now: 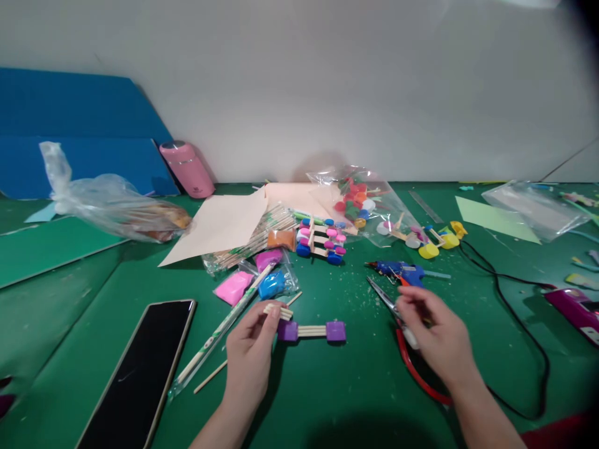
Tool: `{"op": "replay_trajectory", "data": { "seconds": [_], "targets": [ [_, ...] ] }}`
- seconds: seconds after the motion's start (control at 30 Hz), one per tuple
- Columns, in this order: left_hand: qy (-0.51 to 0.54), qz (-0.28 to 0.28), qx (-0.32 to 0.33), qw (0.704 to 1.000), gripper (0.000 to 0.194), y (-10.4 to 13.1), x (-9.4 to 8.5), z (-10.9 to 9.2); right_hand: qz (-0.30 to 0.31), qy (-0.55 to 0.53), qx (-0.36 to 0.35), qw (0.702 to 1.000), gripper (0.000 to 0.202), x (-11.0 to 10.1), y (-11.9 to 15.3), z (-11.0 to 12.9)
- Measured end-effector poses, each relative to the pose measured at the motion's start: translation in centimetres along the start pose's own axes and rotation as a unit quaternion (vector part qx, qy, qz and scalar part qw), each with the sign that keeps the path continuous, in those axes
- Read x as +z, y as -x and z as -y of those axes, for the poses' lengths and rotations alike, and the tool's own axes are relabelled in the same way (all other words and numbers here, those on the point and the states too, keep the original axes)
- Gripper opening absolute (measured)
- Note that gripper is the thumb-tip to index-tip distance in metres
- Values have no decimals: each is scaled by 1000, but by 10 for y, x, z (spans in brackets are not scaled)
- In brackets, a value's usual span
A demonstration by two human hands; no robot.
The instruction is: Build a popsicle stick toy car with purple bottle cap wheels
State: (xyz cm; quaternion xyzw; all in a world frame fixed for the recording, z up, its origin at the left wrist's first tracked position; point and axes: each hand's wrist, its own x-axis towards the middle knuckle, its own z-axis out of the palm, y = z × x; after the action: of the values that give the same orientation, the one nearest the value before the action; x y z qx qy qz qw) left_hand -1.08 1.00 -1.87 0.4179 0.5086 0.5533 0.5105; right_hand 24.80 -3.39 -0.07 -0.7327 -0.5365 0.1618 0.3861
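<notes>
My left hand (253, 343) pinches a few short wooden sticks (278, 311) between thumb and fingers. Just beside it on the green table lies a small piece made of parallel sticks (312, 331) with a purple block (336, 332) at each end; my fingers partly cover the left end. My right hand (435, 330) has curled fingers around the handle area of red-handled scissors (384, 293), whose metal blades point away to the left. The hand hides part of the handles. Beyond the blades is a blue glue gun (397, 271) with a glue stick in its back.
A phone (140, 374) and wrapped sticks (219, 337) lie left. Behind are clay packets (234, 287), small wheeled stick models (322, 240), a bag of coloured pieces (369, 199) and a pink bottle (188, 169). A black cord (545, 368) loops at right near a purple device (575, 312).
</notes>
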Motion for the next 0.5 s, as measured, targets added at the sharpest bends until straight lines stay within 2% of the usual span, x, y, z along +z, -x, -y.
{"op": "replay_trajectory", "data": {
  "seconds": [0.03,0.1,0.2,0.27,0.5],
  "targets": [
    [2,-3,2,1000,11,0,-1,0,-64,33,17,997,27,-6,-5,-10],
    [1,-9,4,1000,10,-1,-3,0,-127,107,34,985,32,-15,-15,-31],
    [4,-26,6,1000,10,-2,-5,1,-100,187,46,976,48,-23,-27,-56],
    [9,-36,8,999,10,-2,-6,3,-70,198,73,975,52,-25,-31,-65],
    [22,-57,23,998,9,0,-9,3,18,181,142,973,43,-20,-37,-56]
  ]
}}
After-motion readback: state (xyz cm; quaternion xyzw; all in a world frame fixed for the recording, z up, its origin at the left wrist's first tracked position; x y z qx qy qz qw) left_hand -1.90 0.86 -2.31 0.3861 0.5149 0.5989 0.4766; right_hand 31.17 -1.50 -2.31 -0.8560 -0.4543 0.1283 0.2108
